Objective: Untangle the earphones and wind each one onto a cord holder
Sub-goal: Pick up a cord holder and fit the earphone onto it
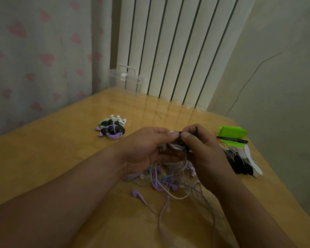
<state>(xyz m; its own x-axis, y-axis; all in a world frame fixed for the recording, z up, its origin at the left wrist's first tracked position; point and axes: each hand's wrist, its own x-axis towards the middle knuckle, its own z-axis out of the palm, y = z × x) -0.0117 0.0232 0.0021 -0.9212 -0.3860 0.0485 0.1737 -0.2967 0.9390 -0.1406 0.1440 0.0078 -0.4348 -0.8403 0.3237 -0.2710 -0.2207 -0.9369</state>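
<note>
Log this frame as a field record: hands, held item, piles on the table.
left hand: pinches dark piece with white cord
right hand: pinches the same dark piece
tangle: purple earphones on table, below the hands
wound pile: mixed colours, beyond left hand
flat holders: black and white heap, right of right hand
green packet: behind that heap

Yellow-wood bench (pixel 61 158) set in a room corner. White ribbed radiator (pixel 168 51) behind; curtain (pixel 43 51) with pink hearts at left; clear plastic box (pixel 125 81) at far edge; black pen (pixel 232 140) across green packet (pixel 233 131) at right.
</note>
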